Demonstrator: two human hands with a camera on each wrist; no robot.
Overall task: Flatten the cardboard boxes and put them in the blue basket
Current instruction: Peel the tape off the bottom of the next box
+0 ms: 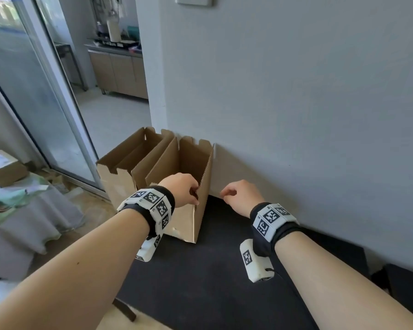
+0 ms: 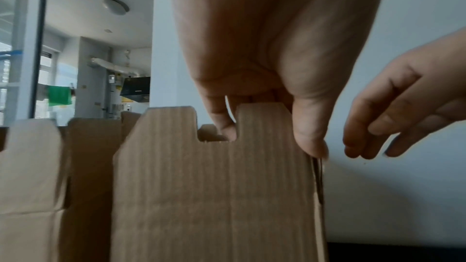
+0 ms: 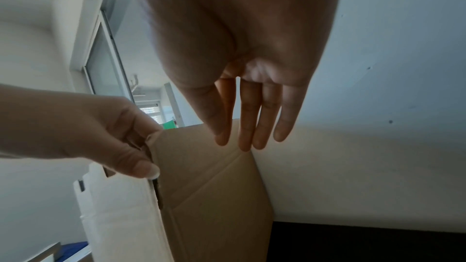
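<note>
Left hand (image 1: 183, 189) thumb and fingers (image 2: 311, 142) curled over the near top corner of the nearest open brown corrugated cardboard box (image 1: 191, 217), pinching its edge; the thumb lies on the outer face, other fingers go inside, tips hidden. Right hand (image 1: 242, 196) holds nothing, fingers (image 3: 246, 127) nearly straight and close together, hanging just beside that box's right side panel; can't tell if they touch it. The box stands upright, top flaps up, on a black tabletop (image 1: 224, 270), right against the pale grey wall (image 1: 296, 103). Two more open brown cardboard boxes (image 1: 129, 158) stand in a row just beside it on the left, none flattened. The blue basket isn't clearly in any view; a blue patch at the bottom-left of the right wrist view is too small to identify. Judgement: start of the task, first box gripped for collapsing. Risks: a one-corner pinch could slip or tear the flap if pulled hard; pulling the box out could drag or tip the neighbouring boxes since they sit close; a locked bottom would resist folding and the panel could crease wrongly. No brand, label or readable writing on the boxes; the white wristbands (image 1: 153, 203) carry only black-and-white square marker codes.
</note>
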